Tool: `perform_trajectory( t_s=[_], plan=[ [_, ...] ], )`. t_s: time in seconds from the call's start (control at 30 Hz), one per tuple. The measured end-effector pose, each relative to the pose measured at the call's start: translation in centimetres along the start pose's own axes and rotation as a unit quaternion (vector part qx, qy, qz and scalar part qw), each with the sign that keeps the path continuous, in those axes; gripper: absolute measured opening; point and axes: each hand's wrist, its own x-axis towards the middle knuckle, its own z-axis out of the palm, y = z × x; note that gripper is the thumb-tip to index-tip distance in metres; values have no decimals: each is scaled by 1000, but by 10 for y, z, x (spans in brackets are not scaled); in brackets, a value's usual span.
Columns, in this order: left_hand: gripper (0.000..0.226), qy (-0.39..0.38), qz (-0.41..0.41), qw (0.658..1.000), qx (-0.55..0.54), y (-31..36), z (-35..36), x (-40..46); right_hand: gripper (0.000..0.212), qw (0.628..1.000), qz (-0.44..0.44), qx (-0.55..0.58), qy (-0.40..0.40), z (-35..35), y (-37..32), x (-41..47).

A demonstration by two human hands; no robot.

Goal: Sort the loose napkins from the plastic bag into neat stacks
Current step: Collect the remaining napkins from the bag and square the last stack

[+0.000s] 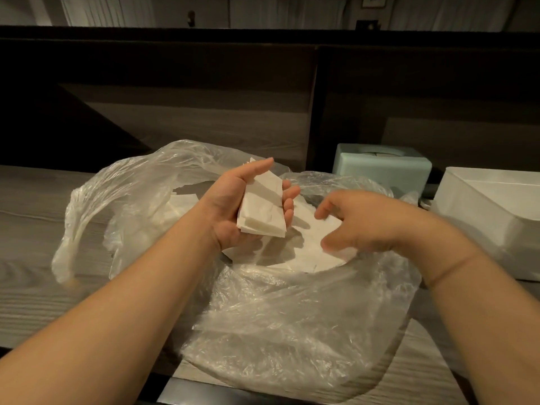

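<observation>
Left hand (233,211) cradles napkins (263,209).

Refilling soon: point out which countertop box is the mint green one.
The mint-green box behind the plastic bag; the box at the right edge is white.

two bare arms, no sleeves seen
left hand (233,211) & right hand (362,223) were bare; forearms uncovered too.
</observation>
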Motion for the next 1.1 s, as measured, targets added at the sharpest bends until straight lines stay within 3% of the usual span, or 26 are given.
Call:
perform_trajectory(
  t_s=[0.1,0.17,0.23,0.3,0.47,0.7,0.83,0.93,1.1],
  plan=[
    [50,16,15,1000,17,0,3,-1,25,984,-45,169,37,-2,4,3],
    [46,15,18,999,31,0,4,-3,14,946,-99,309,-14,-7,7,-1],
    [55,18,21,998,64,0,3,-2,15,897,-166,404,-72,-11,9,-7],
    [69,-3,13,994,105,-2,1,-1,21,869,-206,443,-82,-11,9,-8],
    [71,-71,-3,982,174,-10,3,-2,13,898,-201,374,112,9,-1,2],
    [79,-137,-10,974,180,-15,6,-1,13,877,-190,391,206,33,-15,5],
    [60,-194,-24,967,164,-17,6,-4,17,883,-181,330,279,42,-13,14],
    [41,-195,-11,968,157,-17,6,-3,26,891,-159,302,300,44,-11,19],
    [27,-175,-2,972,158,-17,7,-5,24,901,-193,290,257,44,-14,19]
  ],
)
